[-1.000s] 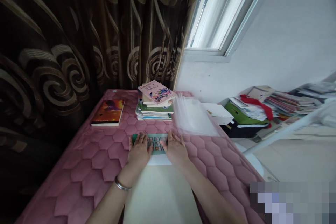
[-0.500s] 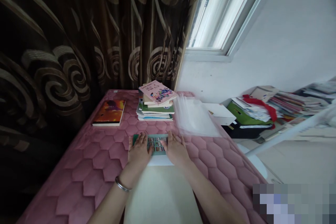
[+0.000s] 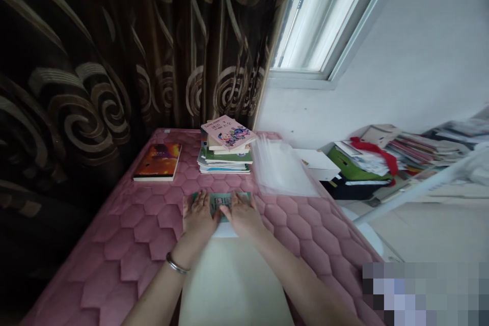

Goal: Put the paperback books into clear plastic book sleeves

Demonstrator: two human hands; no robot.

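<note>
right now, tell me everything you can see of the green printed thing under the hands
The green printed thing looks like a paper or card cover, with small pictures in its middle, too small to make out. It appears to lie flat beyond the pale board. The left hand covers much of its left part and the right hand much of its right. A white strip shows on its near side; whether that belongs to it is unclear.

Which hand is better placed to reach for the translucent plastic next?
Probably the right hand: it rests on the right side of the green printed item, nearer the translucent plastic; the left hand rests on its left side.
</note>
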